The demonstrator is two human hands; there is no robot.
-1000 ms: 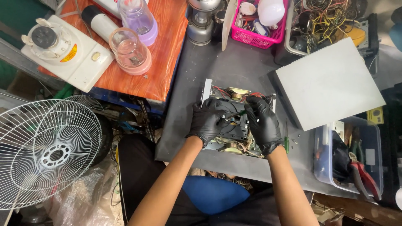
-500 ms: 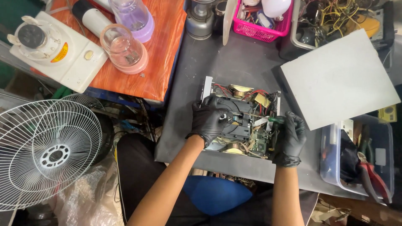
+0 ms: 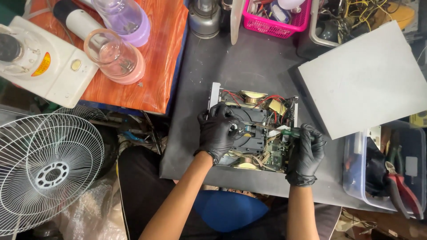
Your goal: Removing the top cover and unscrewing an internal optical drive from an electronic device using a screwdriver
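An opened electronic device (image 3: 260, 111) with bare wiring, coils and a green circuit board lies on a dark grey worktop (image 3: 240, 58). My left hand (image 3: 218, 131), in a black glove, rests on the black mechanism in the device's middle and presses it down. My right hand (image 3: 307, 151), also gloved in black, grips a screwdriver (image 3: 288, 131) with a green handle. Its thin shaft points left into the device, toward the centre of the mechanism.
The device's grey metal cover (image 3: 369, 78) lies to the right. A clear box (image 3: 387, 169) with red pliers is at right front. A pink basket (image 3: 275, 20) stands behind. Blender parts (image 3: 113, 55) sit on an orange table at left, a white fan (image 3: 46, 166) below.
My right hand left the device's middle, moved to its right edge and now holds the green-handled screwdriver pointed inward. My left hand stayed on the black mechanism.
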